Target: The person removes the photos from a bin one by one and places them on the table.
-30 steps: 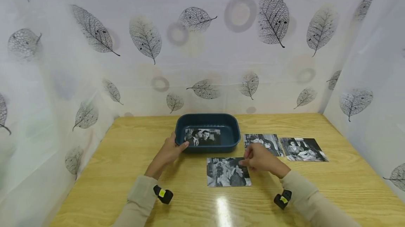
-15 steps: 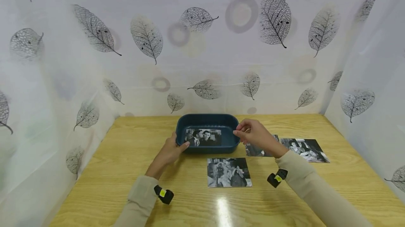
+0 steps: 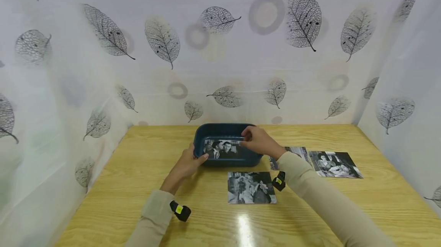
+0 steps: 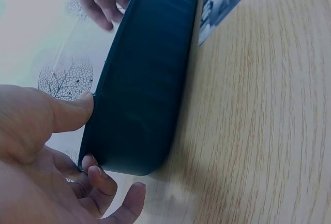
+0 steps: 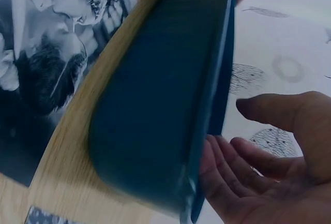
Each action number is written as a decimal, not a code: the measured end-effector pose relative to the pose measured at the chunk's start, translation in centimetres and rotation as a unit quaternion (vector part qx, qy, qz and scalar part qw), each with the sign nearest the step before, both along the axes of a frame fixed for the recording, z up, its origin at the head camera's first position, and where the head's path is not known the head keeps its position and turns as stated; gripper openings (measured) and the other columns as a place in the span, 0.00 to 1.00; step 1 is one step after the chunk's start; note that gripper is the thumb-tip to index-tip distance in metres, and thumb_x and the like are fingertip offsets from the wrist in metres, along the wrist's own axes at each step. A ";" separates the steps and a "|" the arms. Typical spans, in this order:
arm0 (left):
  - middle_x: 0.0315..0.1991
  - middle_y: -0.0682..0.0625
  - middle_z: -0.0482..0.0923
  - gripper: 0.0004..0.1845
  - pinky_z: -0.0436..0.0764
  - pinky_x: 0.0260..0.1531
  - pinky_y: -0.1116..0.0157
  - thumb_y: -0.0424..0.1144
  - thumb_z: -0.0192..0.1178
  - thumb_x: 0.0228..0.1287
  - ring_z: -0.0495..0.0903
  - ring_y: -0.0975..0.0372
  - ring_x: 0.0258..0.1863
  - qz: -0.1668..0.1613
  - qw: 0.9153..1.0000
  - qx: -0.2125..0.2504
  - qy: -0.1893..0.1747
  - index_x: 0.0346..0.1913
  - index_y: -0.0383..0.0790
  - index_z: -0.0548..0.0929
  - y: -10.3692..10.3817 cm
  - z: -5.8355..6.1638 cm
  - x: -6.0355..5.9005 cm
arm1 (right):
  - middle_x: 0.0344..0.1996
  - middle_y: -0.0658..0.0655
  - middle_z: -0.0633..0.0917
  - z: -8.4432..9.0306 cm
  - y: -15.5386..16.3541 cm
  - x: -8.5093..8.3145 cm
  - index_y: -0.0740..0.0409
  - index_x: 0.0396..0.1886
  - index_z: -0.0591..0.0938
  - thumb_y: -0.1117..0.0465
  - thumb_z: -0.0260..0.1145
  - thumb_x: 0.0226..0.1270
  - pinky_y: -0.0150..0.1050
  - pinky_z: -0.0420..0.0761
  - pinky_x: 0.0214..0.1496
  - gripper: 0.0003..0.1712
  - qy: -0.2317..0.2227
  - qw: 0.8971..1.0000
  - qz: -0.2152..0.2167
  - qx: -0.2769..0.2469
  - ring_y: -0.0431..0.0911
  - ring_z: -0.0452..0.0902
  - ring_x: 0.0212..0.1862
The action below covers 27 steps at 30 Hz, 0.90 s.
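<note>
A dark blue rectangular tray (image 3: 229, 162) stands near the back of the table, with a black-and-white photo (image 3: 220, 149) lying flat inside. My left hand (image 3: 184, 164) grips its front left corner; in the left wrist view the thumb (image 4: 72, 113) presses the rim and the fingers curl at the end wall. Over the tray's right part is my right hand (image 3: 260, 141), its thumb (image 5: 274, 111) apart from loosely bent fingers (image 5: 238, 175). Nothing shows between them. In front of the tray lies another photo (image 3: 251, 188).
Two more photos lie to the right: the nearer one (image 3: 299, 151) is partly covered by my right sleeve, and the farther one (image 3: 335, 164) is fully visible. A leaf-patterned curtain (image 3: 227, 48) hangs behind the wooden table (image 3: 138, 185) and along both sides.
My right hand has left the front photo's upper right corner and moved up and left, past the tray's right edge to above its inside. My left hand has stayed at the tray's corner.
</note>
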State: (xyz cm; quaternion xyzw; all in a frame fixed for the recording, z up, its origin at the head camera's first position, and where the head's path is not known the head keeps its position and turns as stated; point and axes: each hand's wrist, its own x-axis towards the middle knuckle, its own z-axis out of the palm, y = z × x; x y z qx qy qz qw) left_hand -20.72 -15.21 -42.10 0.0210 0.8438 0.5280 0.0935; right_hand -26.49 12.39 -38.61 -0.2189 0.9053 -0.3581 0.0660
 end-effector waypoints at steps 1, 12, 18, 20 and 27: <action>0.76 0.32 0.55 0.41 0.56 0.72 0.43 0.38 0.57 0.77 0.53 0.43 0.76 -0.002 1.000 0.000 0.003 0.80 0.31 0.45 0.0 0.0 0.0 | 0.45 0.65 0.83 -0.1 -0.3 -0.2 0.72 0.56 0.78 0.61 0.68 0.71 0.50 0.82 0.48 0.21 0.000 1.000 0.001 0.013 0.55 0.81 0.46; 0.74 0.31 0.60 0.38 0.61 0.70 0.43 0.37 0.57 0.77 0.57 0.43 0.75 -0.004 1.000 0.007 0.014 0.79 0.30 0.48 0.0 -0.2 0.0 | 0.58 0.72 0.78 -1.6 -2.9 -1.6 0.76 0.62 0.74 0.54 0.73 0.67 0.55 0.77 0.58 0.35 -0.023 0.995 -0.020 0.099 0.62 0.76 0.58; 0.78 0.28 0.44 0.46 0.54 0.72 0.42 0.41 0.56 0.78 0.48 0.39 0.77 0.003 1.000 -0.024 -0.007 0.79 0.27 0.36 -0.1 0.2 0.2 | 0.58 0.71 0.73 -2.4 -3.9 -1.7 0.71 0.62 0.74 0.51 0.74 0.66 0.56 0.77 0.55 0.35 -0.053 0.988 -0.059 0.133 0.62 0.74 0.55; 0.78 0.28 0.42 0.47 0.53 0.72 0.43 0.42 0.57 0.78 0.47 0.39 0.77 0.004 1.000 -0.029 -0.010 0.79 0.27 0.35 -0.1 0.2 0.2 | 0.58 0.72 0.72 -2.6 -4.1 -1.7 0.71 0.58 0.75 0.51 0.75 0.65 0.56 0.77 0.52 0.34 -0.063 0.987 -0.067 0.134 0.62 0.75 0.52; 0.79 0.28 0.41 0.47 0.51 0.73 0.43 0.42 0.57 0.77 0.46 0.39 0.77 0.005 1.000 -0.025 -0.011 0.79 0.27 0.36 -0.1 0.1 0.2 | 0.65 0.78 0.65 -3.8 -4.6 -2.0 0.69 0.52 0.76 0.45 0.79 0.58 0.56 0.79 0.51 0.37 -0.076 0.982 -0.090 0.149 0.64 0.77 0.50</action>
